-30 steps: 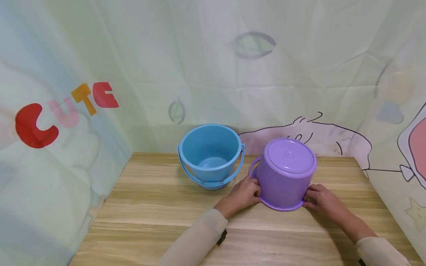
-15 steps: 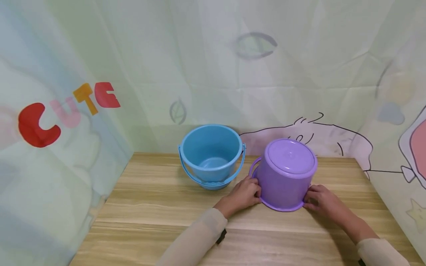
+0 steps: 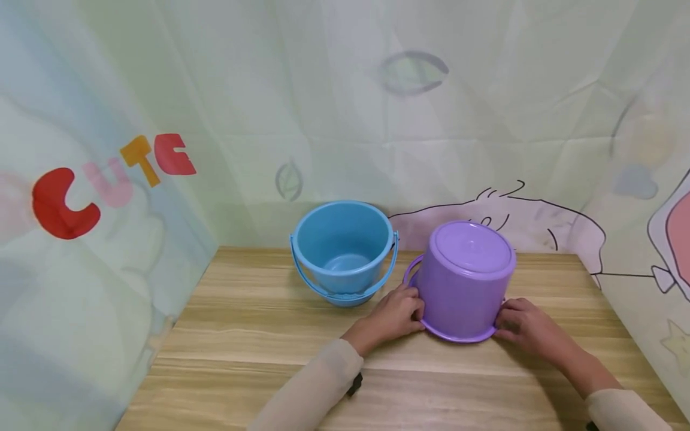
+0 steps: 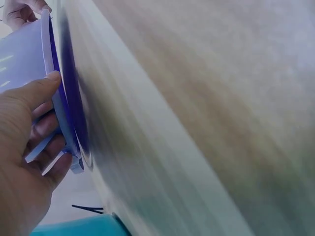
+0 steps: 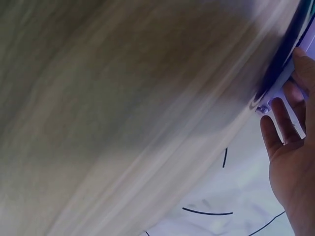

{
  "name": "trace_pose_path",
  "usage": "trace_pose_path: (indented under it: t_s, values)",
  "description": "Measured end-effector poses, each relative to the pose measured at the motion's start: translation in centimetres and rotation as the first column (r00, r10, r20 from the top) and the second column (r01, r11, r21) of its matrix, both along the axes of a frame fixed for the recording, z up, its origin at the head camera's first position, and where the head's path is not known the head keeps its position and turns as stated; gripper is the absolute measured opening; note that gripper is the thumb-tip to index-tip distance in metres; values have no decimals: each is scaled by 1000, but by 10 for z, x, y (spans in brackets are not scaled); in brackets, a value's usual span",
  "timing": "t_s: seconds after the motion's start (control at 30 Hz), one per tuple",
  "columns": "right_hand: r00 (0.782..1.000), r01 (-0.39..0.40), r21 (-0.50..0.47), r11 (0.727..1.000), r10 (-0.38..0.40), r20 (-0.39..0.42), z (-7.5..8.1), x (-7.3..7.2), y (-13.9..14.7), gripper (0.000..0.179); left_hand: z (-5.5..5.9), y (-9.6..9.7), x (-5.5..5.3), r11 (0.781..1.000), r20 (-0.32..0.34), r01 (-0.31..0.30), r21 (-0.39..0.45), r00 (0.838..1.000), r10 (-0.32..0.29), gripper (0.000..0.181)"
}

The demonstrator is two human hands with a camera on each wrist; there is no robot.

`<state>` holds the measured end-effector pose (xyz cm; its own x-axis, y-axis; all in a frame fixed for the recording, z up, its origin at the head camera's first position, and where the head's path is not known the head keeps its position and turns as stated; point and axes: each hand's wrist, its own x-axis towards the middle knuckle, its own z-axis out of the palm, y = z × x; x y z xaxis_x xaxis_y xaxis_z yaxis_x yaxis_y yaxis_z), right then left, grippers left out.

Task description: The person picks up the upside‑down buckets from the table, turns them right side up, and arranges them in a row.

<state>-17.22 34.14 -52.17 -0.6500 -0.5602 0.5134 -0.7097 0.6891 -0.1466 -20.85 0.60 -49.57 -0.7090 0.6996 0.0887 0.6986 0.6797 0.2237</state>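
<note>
A purple plastic bucket (image 3: 460, 302) stands upside down on the wooden table, its base tilted back toward the far wall. My left hand (image 3: 395, 312) grips its rim at the left, beside the purple handle (image 3: 414, 267). On the other side my right hand (image 3: 530, 329) holds the rim, thumb toward me. In the left wrist view the thumb (image 4: 47, 88) lies over the bucket's rim (image 4: 58, 101), with a dark band between rim and table. The right wrist view shows the thumb (image 5: 302, 64) on the rim and the other fingers spread behind it.
Left of the purple bucket stands a blue bucket (image 3: 345, 284), upright, its interior showing and its handle hanging down in front. A printed curtain (image 3: 345, 120) encloses the back and sides of the table (image 3: 259, 335).
The purple bucket's raised base has shifted slightly up and back, with both hands staying on the rim. The blue bucket stays where it was.
</note>
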Motion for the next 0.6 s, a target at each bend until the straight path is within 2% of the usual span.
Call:
trace_pose_path:
  t_s: [0.6]
  values:
    - [999, -38, -66, 997, 36, -35, 11, 10, -5, 37, 13, -11, 13, 998, -30, 1, 59, 1000, 1, 23]
